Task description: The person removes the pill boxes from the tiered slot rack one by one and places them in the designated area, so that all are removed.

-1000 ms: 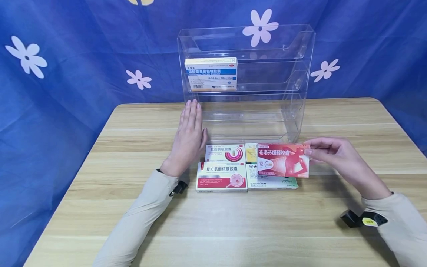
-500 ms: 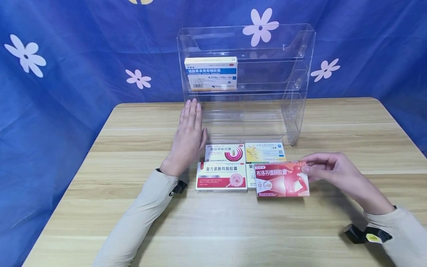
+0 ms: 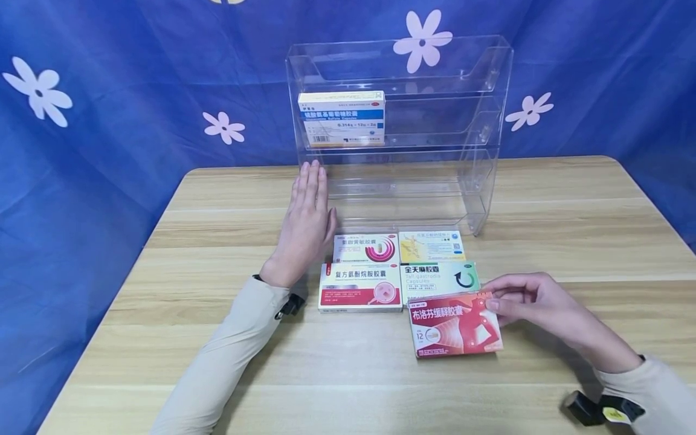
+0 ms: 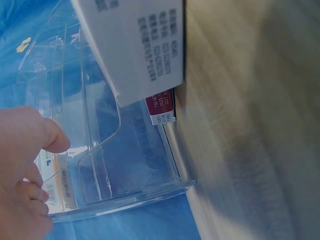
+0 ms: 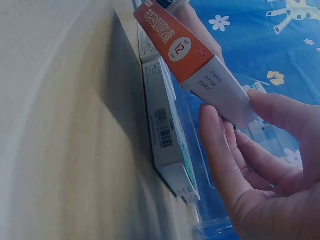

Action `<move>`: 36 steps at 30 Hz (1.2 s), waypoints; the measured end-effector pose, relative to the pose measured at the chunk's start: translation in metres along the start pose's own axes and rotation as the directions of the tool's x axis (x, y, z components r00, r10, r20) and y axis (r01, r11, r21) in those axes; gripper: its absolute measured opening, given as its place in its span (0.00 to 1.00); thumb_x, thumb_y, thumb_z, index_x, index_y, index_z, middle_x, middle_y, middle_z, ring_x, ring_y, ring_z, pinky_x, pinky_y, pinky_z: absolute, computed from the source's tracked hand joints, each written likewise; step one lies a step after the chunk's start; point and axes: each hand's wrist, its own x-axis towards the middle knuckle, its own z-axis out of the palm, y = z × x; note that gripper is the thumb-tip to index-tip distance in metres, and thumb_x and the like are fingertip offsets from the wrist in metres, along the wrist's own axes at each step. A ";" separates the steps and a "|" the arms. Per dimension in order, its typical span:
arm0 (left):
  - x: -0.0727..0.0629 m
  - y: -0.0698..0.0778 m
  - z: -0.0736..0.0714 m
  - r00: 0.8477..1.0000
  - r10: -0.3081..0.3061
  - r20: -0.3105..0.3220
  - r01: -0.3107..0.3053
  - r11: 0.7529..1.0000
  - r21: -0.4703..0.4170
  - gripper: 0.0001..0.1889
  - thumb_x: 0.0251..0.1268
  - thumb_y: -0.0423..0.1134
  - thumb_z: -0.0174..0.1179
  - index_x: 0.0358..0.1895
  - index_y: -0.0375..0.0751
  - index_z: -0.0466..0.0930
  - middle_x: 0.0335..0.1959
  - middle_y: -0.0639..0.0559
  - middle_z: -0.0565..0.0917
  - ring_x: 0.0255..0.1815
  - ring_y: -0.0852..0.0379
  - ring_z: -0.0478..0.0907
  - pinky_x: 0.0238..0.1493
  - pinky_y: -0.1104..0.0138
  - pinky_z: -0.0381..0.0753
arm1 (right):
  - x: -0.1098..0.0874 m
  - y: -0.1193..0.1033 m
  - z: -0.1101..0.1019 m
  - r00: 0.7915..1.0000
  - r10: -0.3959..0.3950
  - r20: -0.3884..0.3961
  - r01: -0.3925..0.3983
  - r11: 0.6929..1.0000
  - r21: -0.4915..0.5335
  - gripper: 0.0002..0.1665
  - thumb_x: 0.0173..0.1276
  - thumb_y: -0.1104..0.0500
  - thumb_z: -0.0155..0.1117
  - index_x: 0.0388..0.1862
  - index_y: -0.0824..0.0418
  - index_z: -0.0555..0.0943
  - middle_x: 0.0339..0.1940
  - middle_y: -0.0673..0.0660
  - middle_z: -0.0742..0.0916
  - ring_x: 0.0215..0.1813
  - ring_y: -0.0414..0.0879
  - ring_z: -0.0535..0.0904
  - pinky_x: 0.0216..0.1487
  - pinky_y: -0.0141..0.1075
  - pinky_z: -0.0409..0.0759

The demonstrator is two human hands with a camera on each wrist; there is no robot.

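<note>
My right hand (image 3: 535,305) pinches the right edge of a red medicine box (image 3: 455,326) between thumb and fingers. In the right wrist view, that red box (image 5: 182,52) is tilted and off the table, its white end toward the thumb. My left hand (image 3: 306,226) lies with straight fingers along the left side of a clear acrylic display rack (image 3: 408,208). In front of the rack lie a white-and-pink box (image 3: 356,249), a white-and-red box (image 3: 350,287), a yellow-and-white box (image 3: 435,246) and a green-and-white box (image 3: 429,279), whose lower edge the red box partly covers.
A blue-and-white medicine box (image 3: 342,119) stands at the left of an upper tier of the rack. A wooden table (image 3: 261,374) lies beneath everything. Behind it hangs a blue cloth (image 3: 141,78) with white flowers.
My right hand has drawn the red box toward the table's near side, uncovering the yellow-and-white box and most of the green-and-white box. The left hand has stayed by the rack.
</note>
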 end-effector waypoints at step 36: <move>0.001 0.000 0.000 1.000 -0.012 0.011 0.012 1.000 -0.024 0.36 0.70 0.36 0.49 0.72 0.20 0.44 0.75 0.28 0.46 0.77 0.37 0.37 0.77 0.57 0.33 | -0.003 0.019 0.030 0.972 0.176 -0.155 -0.150 0.974 0.168 0.17 0.66 0.63 0.65 0.39 0.70 0.67 0.32 0.62 0.84 0.37 0.52 0.86 0.39 0.47 0.85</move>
